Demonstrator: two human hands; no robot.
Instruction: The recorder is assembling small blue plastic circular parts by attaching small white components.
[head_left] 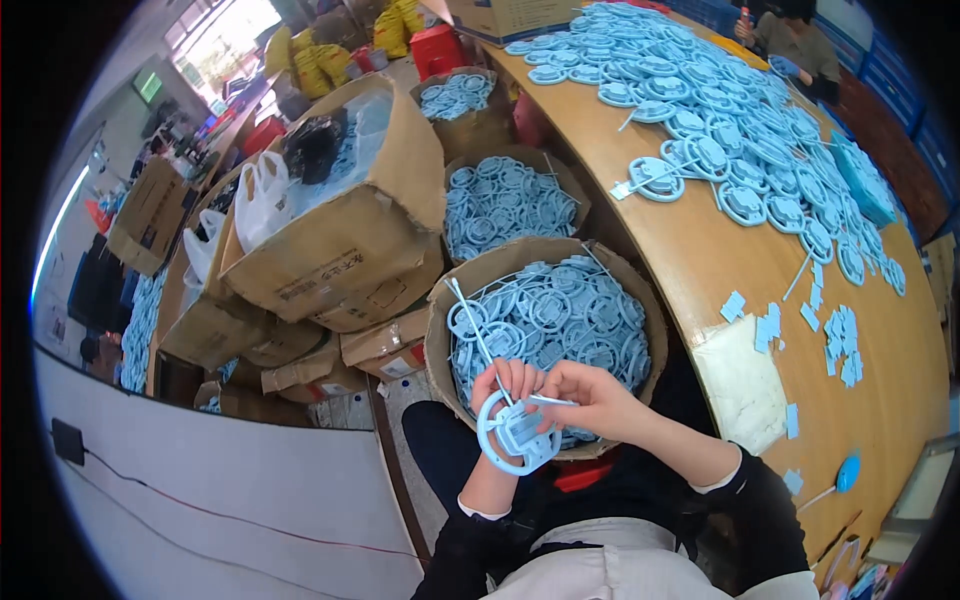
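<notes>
A: What is being handled?

B: A pale blue plastic ring (515, 440) with a boxy middle piece and a thin stem. It is sitting low in the picture, above the person's lap, just in front of a round bin (545, 262) heaped with more of the same rings.

A: How are the hands holding it?

B: The left hand (505, 385) is curling its grip around the top of the ring. The right hand (590, 395) is pinching the thin stem (552, 401) between narrow fingertips.

A: How would it handle?

B: It is looking light and stiff, probably a little springy. The stem seems the weak part and could snap or bend, so the rim looks like the safest place to take hold.

A: What is lying around it?

B: A second bin (510, 200) of rings is standing behind the first, with cardboard boxes (340, 235) to the left. To the right, a curved wooden tabletop (720, 260) is carrying many more rings (720, 120) and small blue chips (835, 345). Another person (795, 35) is sitting at the far end.
</notes>
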